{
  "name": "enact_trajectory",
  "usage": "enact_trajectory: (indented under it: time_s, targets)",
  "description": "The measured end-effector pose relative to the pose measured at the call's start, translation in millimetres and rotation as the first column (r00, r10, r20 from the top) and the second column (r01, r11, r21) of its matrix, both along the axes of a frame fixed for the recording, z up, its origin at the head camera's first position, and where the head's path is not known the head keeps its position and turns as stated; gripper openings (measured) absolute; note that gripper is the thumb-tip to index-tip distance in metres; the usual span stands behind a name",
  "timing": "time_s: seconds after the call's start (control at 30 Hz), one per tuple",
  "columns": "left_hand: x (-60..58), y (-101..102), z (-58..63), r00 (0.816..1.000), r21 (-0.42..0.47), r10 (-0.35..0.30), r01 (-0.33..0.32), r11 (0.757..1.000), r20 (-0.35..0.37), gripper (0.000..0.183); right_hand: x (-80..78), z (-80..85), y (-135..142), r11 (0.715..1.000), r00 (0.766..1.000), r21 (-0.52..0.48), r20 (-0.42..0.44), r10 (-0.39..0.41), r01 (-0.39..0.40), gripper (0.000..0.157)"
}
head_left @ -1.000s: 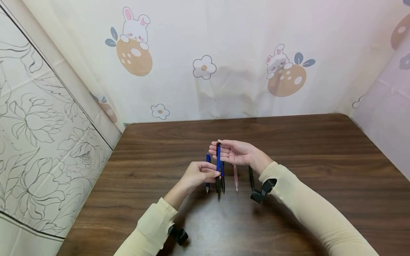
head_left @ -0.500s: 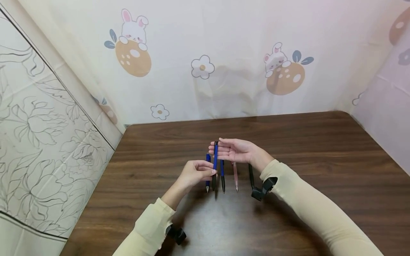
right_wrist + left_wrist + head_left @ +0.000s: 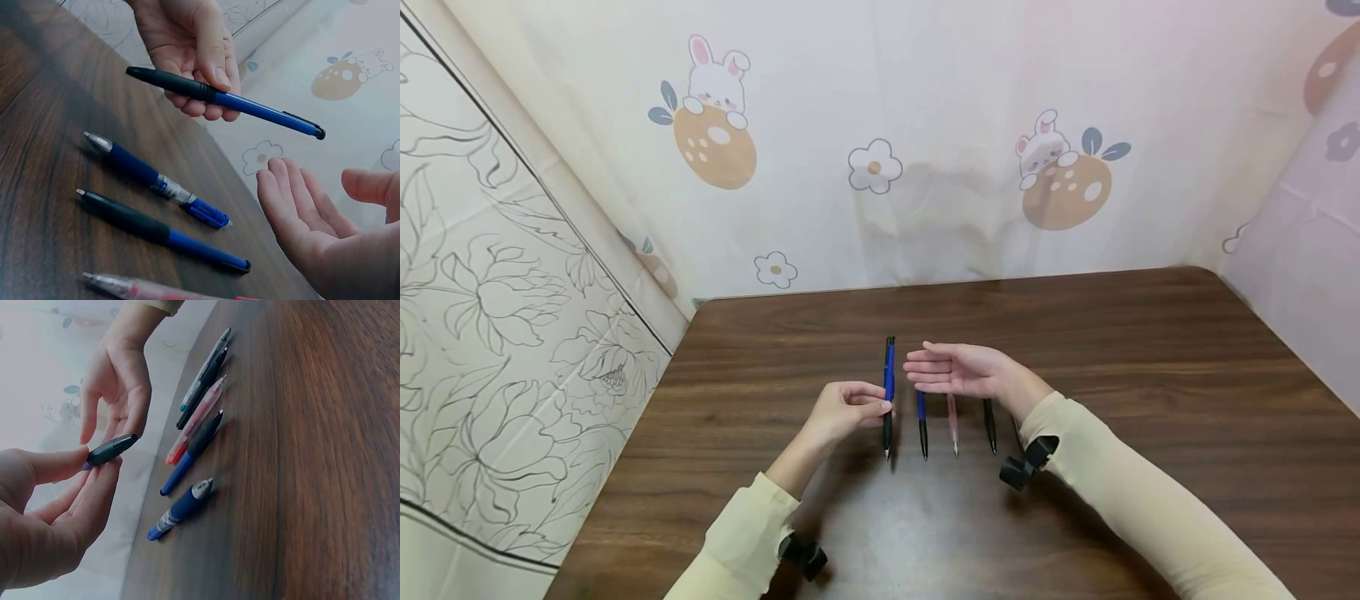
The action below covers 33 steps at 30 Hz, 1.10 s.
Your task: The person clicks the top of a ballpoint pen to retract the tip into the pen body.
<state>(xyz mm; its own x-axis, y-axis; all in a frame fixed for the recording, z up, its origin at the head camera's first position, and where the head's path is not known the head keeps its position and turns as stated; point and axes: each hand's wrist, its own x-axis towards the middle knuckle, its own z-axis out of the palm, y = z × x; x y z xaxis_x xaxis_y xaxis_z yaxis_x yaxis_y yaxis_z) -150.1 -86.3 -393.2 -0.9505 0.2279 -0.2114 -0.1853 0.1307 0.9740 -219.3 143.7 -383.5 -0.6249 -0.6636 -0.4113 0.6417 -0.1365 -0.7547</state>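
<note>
My left hand (image 3: 847, 412) pinches a blue-and-black pen (image 3: 265, 114) between thumb and fingers, holding it above the table. With fingers straight and palm showing, my right hand (image 3: 958, 369) is just right of that pen, apart from it. Beneath the held pen lies a blue pen with a silver tip (image 3: 181, 507), mostly covered in the head view. To its right a second blue-and-black pen (image 3: 922, 425), a pink pen (image 3: 953, 425) and a black pen (image 3: 990, 427) lie in a row. A clear pen with a green end (image 3: 209, 361) ends the row in the left wrist view.
The brown wooden table (image 3: 1112, 375) spreads out under both hands. A curtain with rabbit prints (image 3: 955, 217) hangs behind its far edge, and a flower-patterned panel (image 3: 505, 317) stands at the left. Each wrist wears a small black camera (image 3: 1028, 462).
My left hand has carried the pen left, from beside the second blue-and-black pen to over the silver-tipped blue pen. My right hand, earlier behind the held pen, has shifted slightly right and away from it.
</note>
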Motion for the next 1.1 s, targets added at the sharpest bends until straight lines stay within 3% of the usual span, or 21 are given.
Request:
enact_trajectory:
  time_s: [0.3, 0.73, 0.93, 1.1]
  targets:
    - [-1.5, -10, -10.0, 1.000, -0.037, 0.017, -0.017, 0.999, -0.003, 0.025, 4.6, -8.2, 6, 0.995, 0.998, 0.091, -0.052, -0.034, 0.038, 0.060]
    - [-3.6, -27, -17.0, 0.995, -0.132, 0.084, -0.089, 0.987, -0.043, 0.023, 9.3, -4.9, 17, 0.983, 0.991, 0.164, -0.123, -0.059, 0.079, 0.059]
    - [-4.3, -31, -19.3, 0.992, -0.202, 0.114, -0.124, 0.972, -0.060, 0.020, 9.6, -5.6, 16, 0.974, 0.977, 0.214, -0.211, -0.034, 0.080, 0.058]
    - [-4.5, -33, -20.7, 0.987, -0.291, 0.134, -0.155, 0.944, -0.092, 0.016, 11.8, -4.2, 14, 0.953, 0.960, 0.282, -0.278, -0.025, 0.107, 0.058]
